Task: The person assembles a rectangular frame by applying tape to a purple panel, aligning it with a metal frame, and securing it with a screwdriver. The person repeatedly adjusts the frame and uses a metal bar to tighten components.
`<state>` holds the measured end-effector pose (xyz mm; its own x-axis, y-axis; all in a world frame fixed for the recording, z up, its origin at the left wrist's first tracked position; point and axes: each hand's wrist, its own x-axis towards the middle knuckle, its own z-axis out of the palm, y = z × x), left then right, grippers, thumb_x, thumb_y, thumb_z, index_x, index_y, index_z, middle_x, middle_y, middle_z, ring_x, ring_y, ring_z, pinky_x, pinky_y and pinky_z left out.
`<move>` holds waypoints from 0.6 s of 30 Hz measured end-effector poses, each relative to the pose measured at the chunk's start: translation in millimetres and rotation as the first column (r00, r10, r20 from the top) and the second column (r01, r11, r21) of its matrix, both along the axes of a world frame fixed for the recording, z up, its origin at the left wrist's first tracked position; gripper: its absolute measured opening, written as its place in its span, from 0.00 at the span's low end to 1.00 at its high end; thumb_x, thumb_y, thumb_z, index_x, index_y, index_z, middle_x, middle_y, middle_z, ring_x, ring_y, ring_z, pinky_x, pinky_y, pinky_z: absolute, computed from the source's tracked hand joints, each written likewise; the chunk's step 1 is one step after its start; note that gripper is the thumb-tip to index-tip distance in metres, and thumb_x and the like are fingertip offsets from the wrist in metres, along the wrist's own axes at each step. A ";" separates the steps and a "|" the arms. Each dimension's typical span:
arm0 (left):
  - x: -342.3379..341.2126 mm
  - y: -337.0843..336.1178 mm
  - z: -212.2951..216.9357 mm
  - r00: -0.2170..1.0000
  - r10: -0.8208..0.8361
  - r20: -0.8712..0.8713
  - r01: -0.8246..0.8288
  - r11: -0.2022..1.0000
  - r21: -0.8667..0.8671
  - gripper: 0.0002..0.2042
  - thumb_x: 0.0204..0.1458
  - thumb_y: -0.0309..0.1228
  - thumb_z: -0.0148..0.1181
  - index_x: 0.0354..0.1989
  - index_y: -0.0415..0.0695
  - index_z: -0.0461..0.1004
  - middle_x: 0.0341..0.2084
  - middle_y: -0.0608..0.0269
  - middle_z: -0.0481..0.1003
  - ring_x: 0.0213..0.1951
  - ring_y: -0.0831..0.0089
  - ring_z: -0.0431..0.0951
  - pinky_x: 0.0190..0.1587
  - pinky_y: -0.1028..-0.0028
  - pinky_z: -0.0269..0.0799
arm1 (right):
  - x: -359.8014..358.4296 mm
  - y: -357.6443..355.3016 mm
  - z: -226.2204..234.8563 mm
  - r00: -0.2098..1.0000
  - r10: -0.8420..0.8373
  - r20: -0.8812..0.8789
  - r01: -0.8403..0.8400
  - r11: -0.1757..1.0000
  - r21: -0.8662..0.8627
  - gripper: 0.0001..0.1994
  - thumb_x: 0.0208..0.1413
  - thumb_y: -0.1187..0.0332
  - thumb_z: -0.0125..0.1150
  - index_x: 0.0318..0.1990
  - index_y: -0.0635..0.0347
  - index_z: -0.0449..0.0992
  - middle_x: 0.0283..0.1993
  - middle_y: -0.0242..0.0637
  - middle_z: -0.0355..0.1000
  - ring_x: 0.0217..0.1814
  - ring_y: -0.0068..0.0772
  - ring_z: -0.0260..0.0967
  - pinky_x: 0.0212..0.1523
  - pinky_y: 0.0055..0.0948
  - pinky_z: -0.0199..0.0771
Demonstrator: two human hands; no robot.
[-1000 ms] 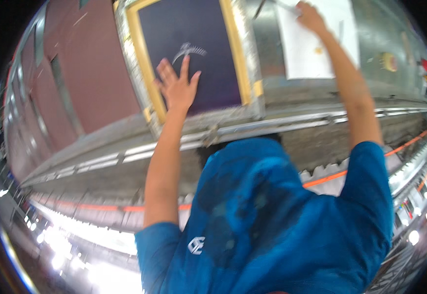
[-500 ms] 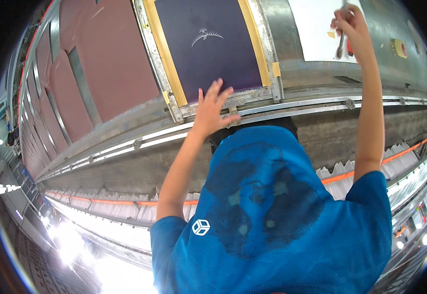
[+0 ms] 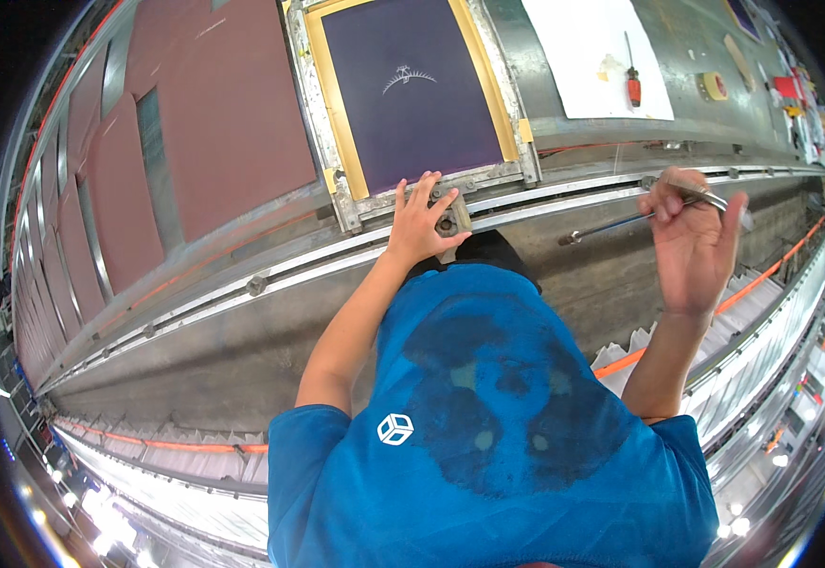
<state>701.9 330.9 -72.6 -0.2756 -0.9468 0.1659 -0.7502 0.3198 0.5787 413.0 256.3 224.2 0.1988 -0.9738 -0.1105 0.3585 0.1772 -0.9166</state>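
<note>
Nearest the camera is a blue shirt (image 3: 488, 445) with a small white cube mark near the left shoulder; it fills the lower middle of the view. Two bare forearms rise from it.

The left hand (image 3: 422, 222) lies flat with fingers spread on the metal clamp (image 3: 448, 220) at the lower edge of a screen frame (image 3: 411, 95). The fingers are apart and grip nothing; the palm and fingertips press on the clamp and the frame's metal edge.

The right hand (image 3: 692, 241) is raised over the rail (image 3: 564, 204), well apart from the left. Its fingers are curled shut around the handle of a long metal tool (image 3: 621, 224), whose thin shaft runs leftward and ends in a small head just above the rail. The tool is off the table, held in the air beside the frame's lower right corner.

Beyond the hands, the frame has a yellow border and a dark purple mesh with a small white design near its top. Left of it lie reddish-brown panels (image 3: 204, 104) in a row along the table.

Farther right, a white sheet (image 3: 583, 47) lies on the metal table (image 3: 687, 114), with a red-handled screwdriver (image 3: 632, 80) on it. Just beside the sheet sits a roll of tape (image 3: 713, 87). More small items crowd the far right edge, too small to tell.
</note>
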 end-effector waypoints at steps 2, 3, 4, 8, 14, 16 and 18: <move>-0.2 1.3 -2.7 1.000 0.000 0.000 0.000 1.000 -0.026 0.36 0.39 0.57 0.73 0.57 0.52 0.76 0.64 0.50 0.64 0.68 0.52 0.62 0.70 0.39 0.46 | 2.2 7.4 -1.0 0.989 0.148 0.017 -0.148 0.989 0.008 0.26 0.75 0.51 0.36 0.28 0.58 0.67 0.33 0.35 0.59 0.39 0.31 0.55 0.50 0.28 0.56; -0.2 1.8 -3.9 1.000 0.002 -0.004 -0.003 0.999 -0.040 0.35 0.39 0.57 0.73 0.57 0.52 0.77 0.63 0.50 0.65 0.68 0.52 0.62 0.70 0.39 0.46 | 4.0 11.0 -0.9 0.970 0.211 -0.122 -0.211 0.977 0.014 0.25 0.75 0.51 0.35 0.28 0.58 0.67 0.33 0.34 0.60 0.41 0.31 0.57 0.52 0.29 0.57; -0.2 1.9 -5.2 1.000 0.006 -0.008 -0.007 0.999 -0.053 0.35 0.39 0.57 0.73 0.56 0.52 0.78 0.63 0.50 0.65 0.68 0.51 0.62 0.70 0.39 0.46 | 6.2 14.8 0.6 0.927 0.270 -0.259 -0.271 0.962 0.031 0.25 0.75 0.52 0.35 0.27 0.57 0.66 0.33 0.34 0.61 0.42 0.32 0.59 0.53 0.30 0.58; 2.2 4.0 -8.5 0.999 0.029 -0.045 -0.032 0.997 -0.066 0.35 0.39 0.58 0.73 0.55 0.52 0.80 0.63 0.48 0.66 0.69 0.50 0.62 0.72 0.42 0.45 | 45.4 33.6 11.1 0.753 0.296 -0.588 -0.297 0.950 0.098 0.25 0.75 0.54 0.36 0.25 0.56 0.63 0.34 0.34 0.67 0.54 0.34 0.68 0.60 0.34 0.61; 4.2 4.9 -13.6 0.998 0.046 -0.047 -0.049 0.996 -0.069 0.34 0.39 0.59 0.72 0.53 0.53 0.82 0.64 0.43 0.67 0.69 0.48 0.61 0.73 0.45 0.44 | 62.9 34.5 -22.3 0.797 0.292 -0.529 -0.288 0.953 0.091 0.27 0.74 0.50 0.40 0.27 0.61 0.70 0.32 0.37 0.74 0.60 0.39 0.73 0.60 0.36 0.66; 3.4 4.3 -14.2 0.998 0.047 -0.049 -0.050 0.996 -0.070 0.34 0.38 0.60 0.73 0.53 0.53 0.82 0.64 0.44 0.67 0.69 0.48 0.62 0.72 0.44 0.46 | 68.8 29.7 -40.5 0.791 0.279 -0.544 -0.285 0.956 0.076 0.29 0.74 0.49 0.41 0.27 0.63 0.73 0.31 0.38 0.75 0.58 0.40 0.75 0.58 0.36 0.68; 3.2 4.1 -12.0 0.997 0.048 -0.054 -0.051 0.997 -0.057 0.34 0.37 0.59 0.74 0.52 0.52 0.82 0.63 0.44 0.68 0.68 0.47 0.63 0.72 0.43 0.47 | 70.7 24.7 -63.5 0.785 0.265 -0.559 -0.286 0.957 0.052 0.30 0.73 0.48 0.41 0.28 0.64 0.75 0.30 0.39 0.75 0.55 0.40 0.77 0.55 0.36 0.71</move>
<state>705.0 334.9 -84.6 -0.2179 -0.9474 0.2343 -0.7348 0.3173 0.5996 483.6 281.0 160.7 0.3741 -0.8921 -0.2533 -0.2723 0.1554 -0.9496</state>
